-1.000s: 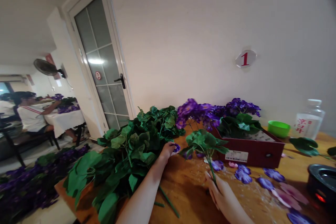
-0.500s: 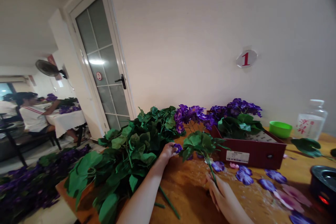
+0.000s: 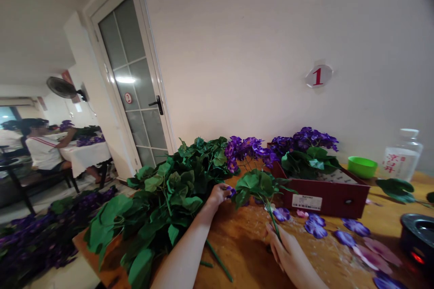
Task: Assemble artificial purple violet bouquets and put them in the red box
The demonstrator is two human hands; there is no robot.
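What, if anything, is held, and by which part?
Right hand holds a leafy spray by its stem; left hand pinches a purple flower by its edge.

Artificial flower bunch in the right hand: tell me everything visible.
The artificial flower bunch has purple blossoms above broad green leaves, apparently fabric or plastic. The right hand grips its thin, gathered green stems, holding it roughly upright, leaning left, over the wooden table beside the maroon box. Contact with the box is unclear.
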